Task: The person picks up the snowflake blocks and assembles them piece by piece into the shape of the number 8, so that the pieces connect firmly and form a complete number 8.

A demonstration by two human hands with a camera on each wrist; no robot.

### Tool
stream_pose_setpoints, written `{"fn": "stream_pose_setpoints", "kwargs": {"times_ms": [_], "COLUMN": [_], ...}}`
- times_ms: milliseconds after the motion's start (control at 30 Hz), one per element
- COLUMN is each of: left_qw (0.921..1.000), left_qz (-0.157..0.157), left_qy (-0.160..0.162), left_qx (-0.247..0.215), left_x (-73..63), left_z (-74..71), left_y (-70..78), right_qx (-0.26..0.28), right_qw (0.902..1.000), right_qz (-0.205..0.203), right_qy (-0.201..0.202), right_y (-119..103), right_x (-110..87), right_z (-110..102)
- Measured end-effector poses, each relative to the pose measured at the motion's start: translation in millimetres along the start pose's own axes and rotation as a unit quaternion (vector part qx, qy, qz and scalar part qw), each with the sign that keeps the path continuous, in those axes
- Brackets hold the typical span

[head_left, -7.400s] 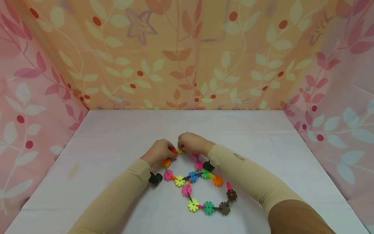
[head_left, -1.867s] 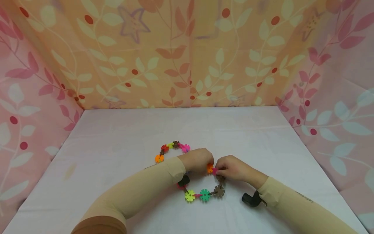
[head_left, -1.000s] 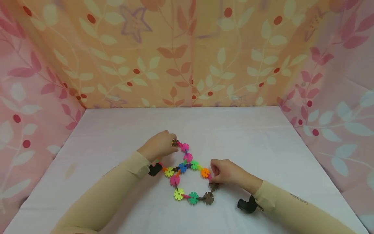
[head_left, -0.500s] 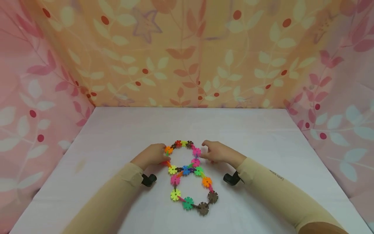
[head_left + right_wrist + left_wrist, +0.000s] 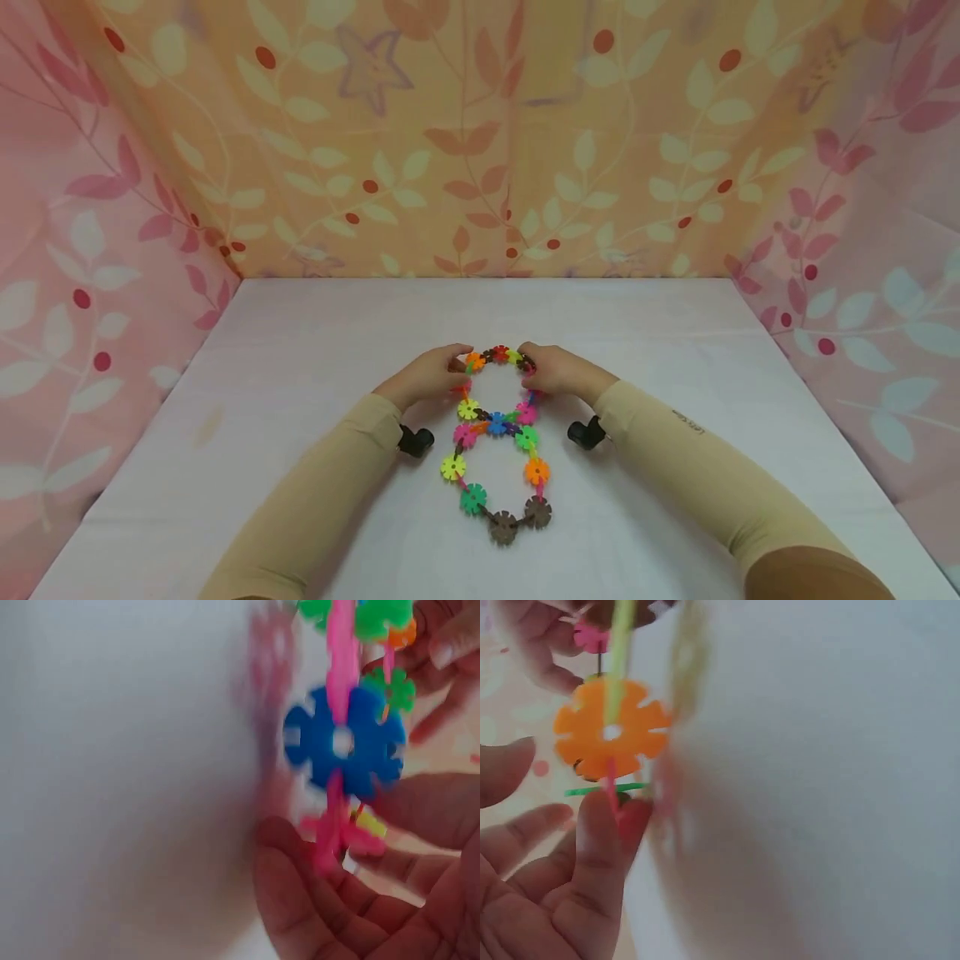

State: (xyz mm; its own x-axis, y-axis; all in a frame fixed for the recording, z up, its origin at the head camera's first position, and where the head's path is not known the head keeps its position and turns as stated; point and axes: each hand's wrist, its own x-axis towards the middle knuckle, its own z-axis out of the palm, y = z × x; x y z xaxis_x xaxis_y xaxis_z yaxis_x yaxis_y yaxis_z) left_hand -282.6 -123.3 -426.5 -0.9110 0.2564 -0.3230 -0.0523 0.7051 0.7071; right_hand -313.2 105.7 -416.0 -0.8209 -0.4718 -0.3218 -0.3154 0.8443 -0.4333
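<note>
A chain of colourful notched plastic snowflake discs lies on the white table as two joined rings, one beyond the other. My left hand is at the left side of the far ring, fingers spread, with an orange disc just beyond. Its thumb touches a red-pink disc in the left wrist view. Across the ring, my right hand curls its thumb and fingers round the right side. There, a blue disc and a pink disc show at its fingertips. A blue disc sits where the rings meet.
The white-covered table spreads around the chain. Patterned cloth walls stand at the back, left and right. A small black camera sits at each wrist, left and right.
Earlier the hands worked along the chain, and the right hand was at the near ring. Both are now at the far ring's sides. The rings have straightened into a more upright eight, the far ring narrower.
</note>
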Motion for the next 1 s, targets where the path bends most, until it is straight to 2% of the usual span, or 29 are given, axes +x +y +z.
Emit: {"fn": "stream_pose_setpoints", "kwargs": {"times_ms": [67,167,267,333,433,467,533,600,667,700,767,800,900,1000], "left_qw": [0.9998,0.9966,0.9879,0.9794,0.9607,0.9525,0.9329,0.9113,0.8920,0.8833,0.8684,0.8641,0.8556,0.8511], "left_qz": [0.018,0.052,0.108,0.159,0.236,0.260,0.300,0.329,0.349,0.356,0.364,0.365,0.365,0.367], "left_qy": [0.003,0.031,0.055,0.059,0.034,0.020,-0.006,-0.025,-0.028,-0.024,-0.012,-0.007,0.002,0.001], "left_qx": [0.010,0.056,0.096,0.110,0.142,0.157,0.199,0.246,0.286,0.304,0.336,0.346,0.367,0.376], "left_x": [-1.2,-11.3,-32.4,-50.1,-76.2,-83.5,-95.4,-103.1,-107.1,-107.8,-107.4,-106.6,-103.5,-100.6], "left_z": [2.5,3.7,3.6,5.5,13.2,16.9,25.3,34.1,41.7,45.0,50.2,52.2,57.0,61.3], "left_y": [0.8,0.4,-1.0,-3.6,-8.1,-9.8,-12.5,-14.3,-14.1,-13.8,-12.0,-10.7,-5.2,0.7], "right_qx": [0.000,0.014,0.032,0.031,-0.004,-0.015,-0.045,-0.080,-0.113,-0.134,-0.174,-0.190,-0.221,-0.213], "right_qw": [1.0000,0.9999,0.9995,0.9991,0.9913,0.9845,0.9633,0.9430,0.9294,0.9242,0.9204,0.9187,0.9166,0.9194], "right_qz": [0.002,0.002,-0.006,-0.024,-0.098,-0.134,-0.220,-0.289,-0.333,-0.344,-0.341,-0.338,-0.322,-0.314], "right_qy": [0.004,0.003,-0.002,0.018,0.087,0.112,0.147,0.144,0.113,0.098,0.078,0.076,0.089,0.104], "right_y": [6,13,16,15,7,2,-13,-27,-39,-44,-51,-53,-57,-58], "right_x": [-0.5,-3.6,-10.0,-17.9,-37.9,-46.9,-66.9,-85.1,-98.7,-103.3,-109.1,-110.3,-111.5,-112.1], "right_z": [-2,-5,-7,-6,-2,2,10,24,40,49,65,72,86,92]}}
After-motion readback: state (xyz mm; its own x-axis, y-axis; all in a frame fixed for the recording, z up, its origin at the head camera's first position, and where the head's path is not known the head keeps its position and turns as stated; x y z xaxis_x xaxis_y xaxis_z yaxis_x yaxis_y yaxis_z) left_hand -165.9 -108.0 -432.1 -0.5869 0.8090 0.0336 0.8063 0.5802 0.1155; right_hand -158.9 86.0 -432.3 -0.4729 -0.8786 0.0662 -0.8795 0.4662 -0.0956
